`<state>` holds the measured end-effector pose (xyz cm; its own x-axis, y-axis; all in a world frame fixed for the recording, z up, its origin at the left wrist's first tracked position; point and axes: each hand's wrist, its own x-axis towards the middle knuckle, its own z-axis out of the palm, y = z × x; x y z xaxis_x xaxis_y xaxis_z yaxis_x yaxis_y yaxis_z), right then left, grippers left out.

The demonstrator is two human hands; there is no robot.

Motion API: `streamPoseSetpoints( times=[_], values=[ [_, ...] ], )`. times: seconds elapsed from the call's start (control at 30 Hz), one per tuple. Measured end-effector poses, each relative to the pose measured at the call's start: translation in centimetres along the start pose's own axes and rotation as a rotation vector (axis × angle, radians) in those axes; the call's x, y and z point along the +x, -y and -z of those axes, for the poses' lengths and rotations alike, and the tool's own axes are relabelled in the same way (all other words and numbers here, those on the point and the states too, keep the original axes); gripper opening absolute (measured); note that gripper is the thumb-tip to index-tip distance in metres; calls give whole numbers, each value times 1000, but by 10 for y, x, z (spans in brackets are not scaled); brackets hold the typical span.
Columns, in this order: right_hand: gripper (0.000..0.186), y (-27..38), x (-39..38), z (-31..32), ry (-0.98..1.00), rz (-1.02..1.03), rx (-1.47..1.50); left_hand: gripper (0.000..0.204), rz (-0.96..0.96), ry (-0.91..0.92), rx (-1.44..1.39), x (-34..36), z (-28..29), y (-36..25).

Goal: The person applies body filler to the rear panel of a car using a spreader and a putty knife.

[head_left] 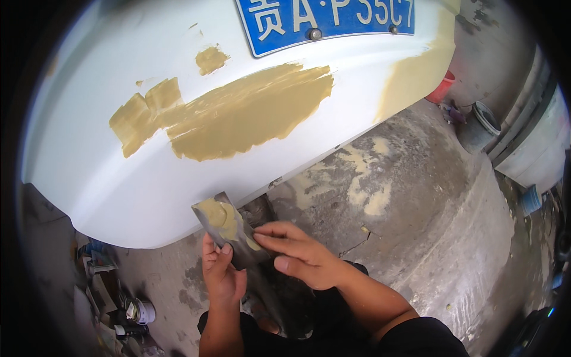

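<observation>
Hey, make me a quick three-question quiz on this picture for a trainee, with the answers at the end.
1. What is spread on the grey plate held in the left hand?
2. True or false: the blue licence plate sits above the large tan patch on the white car panel.
3. Which colour is the bucket closest to the panel's right edge? a) green b) red c) yellow

Key: 1. Yellowish paste; 2. True; 3. b

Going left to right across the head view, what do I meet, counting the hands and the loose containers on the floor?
White tub, left hand, right hand, red bucket, grey bucket, blue container.
</observation>
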<state>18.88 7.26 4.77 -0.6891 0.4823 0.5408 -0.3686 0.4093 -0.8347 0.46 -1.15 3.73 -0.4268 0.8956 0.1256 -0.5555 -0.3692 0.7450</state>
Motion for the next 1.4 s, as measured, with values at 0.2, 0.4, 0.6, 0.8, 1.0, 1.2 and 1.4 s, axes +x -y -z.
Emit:
streamPoseSetpoints(
  times=[0.2, 0.4, 0.6, 0.8, 1.0, 1.2, 1.4],
  values=[
    [44, -46, -75, 16, -333, -343, -17, 52, 102, -9, -53, -1, -18, -5],
    [41, -11, -98, 32, -390, -409, 910, 43, 426, 139, -140, -2, -25, 15],
    [23, -25, -94, 37, -245, -379, 875, 43, 582, 199, -121, -12, -56, 38],
    [23, -12, -113, 87, -633, -444, 647, 48, 423, 215, -66, -13, -79, 41],
    [28, 27, -127, 63, -508, -446, 207, 52, 122, 223, -60, -23, -103, 55],
    [26, 35, -117, 85, -534, -394, 251, 50, 150, 446, 137, -29, -107, 77],
    [27, 49, -125, 115, -554, -347, 369, 38, -68, 685, 945, -26, -125, 75]
  ],
)
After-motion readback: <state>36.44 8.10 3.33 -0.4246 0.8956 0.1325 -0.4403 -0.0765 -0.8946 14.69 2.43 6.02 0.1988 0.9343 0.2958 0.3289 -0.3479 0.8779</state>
